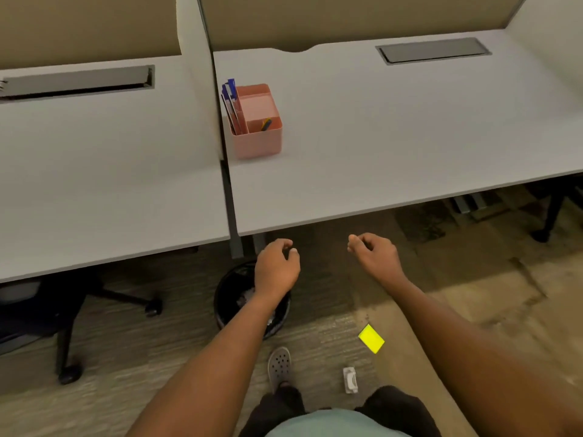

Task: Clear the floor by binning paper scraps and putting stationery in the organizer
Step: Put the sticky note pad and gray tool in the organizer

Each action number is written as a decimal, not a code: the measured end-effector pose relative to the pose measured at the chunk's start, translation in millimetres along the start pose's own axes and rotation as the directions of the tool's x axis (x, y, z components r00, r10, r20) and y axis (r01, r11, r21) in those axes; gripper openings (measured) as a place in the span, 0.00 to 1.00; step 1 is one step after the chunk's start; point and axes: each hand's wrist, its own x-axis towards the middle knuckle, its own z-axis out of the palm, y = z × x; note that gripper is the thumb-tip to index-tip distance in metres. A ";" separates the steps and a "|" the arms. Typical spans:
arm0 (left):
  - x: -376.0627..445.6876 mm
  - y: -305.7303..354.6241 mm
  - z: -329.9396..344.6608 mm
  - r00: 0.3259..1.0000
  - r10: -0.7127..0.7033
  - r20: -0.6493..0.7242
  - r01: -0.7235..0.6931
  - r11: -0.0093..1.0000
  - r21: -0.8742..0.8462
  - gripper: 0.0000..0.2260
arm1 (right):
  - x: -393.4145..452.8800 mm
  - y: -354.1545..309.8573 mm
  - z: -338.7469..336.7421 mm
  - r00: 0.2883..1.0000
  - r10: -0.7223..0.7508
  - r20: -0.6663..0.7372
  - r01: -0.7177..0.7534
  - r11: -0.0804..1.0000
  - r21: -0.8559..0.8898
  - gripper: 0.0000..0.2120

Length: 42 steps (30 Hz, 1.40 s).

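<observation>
The yellow sticky note (371,338) lies on the floor below and behind your right hand (373,254), nearer it than your left hand (277,265) over the bin (227,298); both hands are loosely curled, holding nothing.

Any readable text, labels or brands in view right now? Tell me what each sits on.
None can be read.
Small white and grey object on the carpet: any marking is too blurred.
Yellow sticky-note pad: blank face.
Blue pens in the pink plastic organizer: any print is too small.
</observation>
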 end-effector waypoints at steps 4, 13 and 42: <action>-12.5 3.6 27.1 1.000 -0.027 0.011 0.027 1.000 -0.006 0.14 | -4.6 35.6 -12.3 1.000 0.023 0.015 -0.023 0.999 -0.036 0.17; -57.8 11.5 142.5 0.988 -0.148 -0.036 0.151 0.985 0.086 0.12 | 8.1 148.2 -44.8 0.994 -0.008 0.113 0.017 0.997 -0.075 0.17; -98.4 -335.3 581.3 0.719 -0.685 0.117 0.670 0.728 0.146 0.14 | 47.6 645.9 197.7 0.758 0.459 0.463 -0.279 0.870 -0.407 0.13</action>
